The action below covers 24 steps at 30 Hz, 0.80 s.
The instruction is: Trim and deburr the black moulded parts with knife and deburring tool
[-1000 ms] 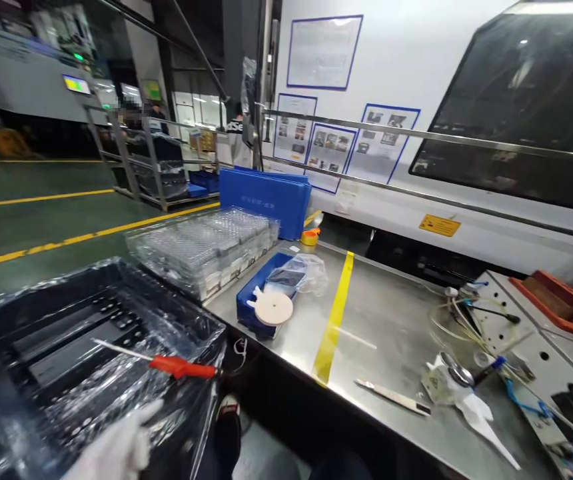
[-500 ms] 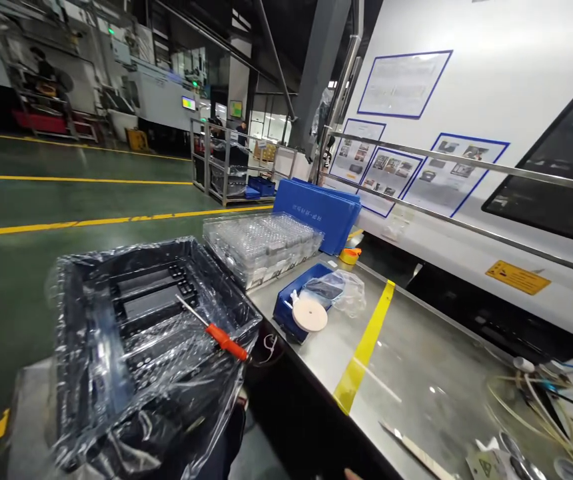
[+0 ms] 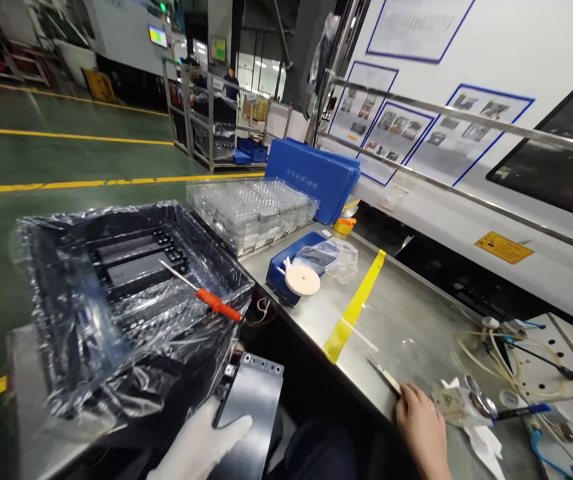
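Dark-grey rectangular metal block (image 3: 256, 407) gripped by white-gloved left hand (image 3: 199, 441) before grey steel bench (image 3: 416, 307), long axis directed forward, holed end foremost, slim pale-handled knife (image 3: 387, 377) held by curled bare right hand (image 3: 422, 427), blade aimed forward-left.

Blue-bordered sheets (image 3: 396, 130) are noted on a white panel (image 3: 516, 40) at 2 o'clock; an orange label (image 3: 504, 247) is fixed at 3 o'clock. Blue boards (image 3: 311, 177) are stood toward 1 o'clock. A lit screen (image 3: 157, 36) is observed at 11 o'clock.
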### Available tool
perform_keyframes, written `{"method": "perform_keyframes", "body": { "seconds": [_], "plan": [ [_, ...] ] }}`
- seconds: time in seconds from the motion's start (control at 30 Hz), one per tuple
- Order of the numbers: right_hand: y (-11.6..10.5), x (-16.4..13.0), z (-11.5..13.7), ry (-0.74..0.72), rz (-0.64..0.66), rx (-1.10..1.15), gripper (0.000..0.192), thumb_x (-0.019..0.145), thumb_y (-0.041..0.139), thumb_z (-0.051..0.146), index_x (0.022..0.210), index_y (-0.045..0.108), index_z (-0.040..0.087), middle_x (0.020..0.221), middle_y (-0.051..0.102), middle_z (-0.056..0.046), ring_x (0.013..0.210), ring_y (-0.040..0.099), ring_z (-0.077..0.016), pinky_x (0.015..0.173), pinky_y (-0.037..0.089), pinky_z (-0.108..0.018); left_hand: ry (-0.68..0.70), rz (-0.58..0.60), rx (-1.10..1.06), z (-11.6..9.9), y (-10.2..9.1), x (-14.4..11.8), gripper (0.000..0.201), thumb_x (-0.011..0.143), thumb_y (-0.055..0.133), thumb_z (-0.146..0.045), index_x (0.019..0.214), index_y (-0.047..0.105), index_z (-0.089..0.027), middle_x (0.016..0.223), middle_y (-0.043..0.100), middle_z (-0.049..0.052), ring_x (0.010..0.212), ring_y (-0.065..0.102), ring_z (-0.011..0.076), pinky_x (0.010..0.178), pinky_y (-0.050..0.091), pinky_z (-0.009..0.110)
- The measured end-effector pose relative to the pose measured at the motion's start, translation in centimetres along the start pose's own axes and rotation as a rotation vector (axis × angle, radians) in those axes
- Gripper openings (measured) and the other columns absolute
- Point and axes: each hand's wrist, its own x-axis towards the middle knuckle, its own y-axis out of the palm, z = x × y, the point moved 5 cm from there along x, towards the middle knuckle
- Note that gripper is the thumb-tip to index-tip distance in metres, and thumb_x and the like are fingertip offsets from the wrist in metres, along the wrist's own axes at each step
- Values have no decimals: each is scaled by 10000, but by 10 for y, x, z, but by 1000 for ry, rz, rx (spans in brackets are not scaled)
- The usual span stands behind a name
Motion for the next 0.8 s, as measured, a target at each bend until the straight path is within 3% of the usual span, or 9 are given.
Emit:
{"method": "perform_keyframes", "body": {
  "seconds": [0.1, 0.27, 0.4, 0.53, 0.6, 0.7, 0.8],
  "plan": [
    [-3, -2, 0, 10, 30, 24, 559, 885, 256, 370, 1173, 656, 106, 1215, 667, -224, 1129, 615, -429, 953, 440, -577, -27, 32, -43, -11, -3, -9, 523, 775, 627, -381, 1223, 652, -112, 1254, 725, 147, 1251, 623, 334, 1152, 416, 450],
    [-9, 2, -11, 110, 59, 216, 355, 740, 431, 421, 932, 612, 183, 962, 686, -180, 927, 658, -366, 806, 481, -472, -35, 38, -64, -22, -5, -24, 450, 784, 655, -376, 1187, 704, -181, 1202, 752, 91, 1190, 662, 322, 1080, 490, 413],
    [-13, -16, -9, 234, 39, 472, 419, 733, 482, 537, 947, 575, 188, 832, 682, -123, 768, 653, -310, 700, 499, -420, 27, 8, -54, -24, -6, -26, 427, 756, 703, -388, 1128, 734, -180, 1175, 761, 91, 1157, 677, 337, 1062, 511, 415],
    [-19, -56, 25, 265, 94, 784, 633, 872, 389, 726, 1113, 583, 174, 806, 662, -45, 542, 516, -171, 502, 423, -308, 38, 19, -97, -27, -5, -25, 463, 724, 762, -425, 1098, 747, -153, 1152, 768, 112, 1194, 655, 374, 1106, 484, 454],
    [-22, -79, 48, 310, 172, 1006, 699, 917, 378, 779, 1182, 616, 177, 729, 611, -2, 500, 427, -130, 458, 344, -261, 22, 85, -192, -25, 0, -24, 484, 774, 726, -468, 1134, 738, -145, 1193, 758, 115, 1214, 648, 369, 1127, 472, 464],
    [-25, -111, 85, 406, 334, 1329, 639, 845, 624, 778, 1031, 686, 169, 624, 516, 33, 522, 428, -99, 476, 325, -205, 28, 128, -297, -9, 7, -21, 520, 833, 623, -493, 1214, 721, -153, 1329, 702, 102, 1332, 577, 339, 1210, 392, 437],
    [-28, -136, 123, 348, 550, 1528, 518, 850, 712, 688, 876, 643, 175, 637, 564, 23, 495, 467, -77, 468, 351, -183, 52, -15, -203, 21, 6, -15, 573, 761, 621, -452, 1248, 720, -166, 1438, 625, 80, 1419, 493, 317, 1272, 274, 396]
  ]
}}
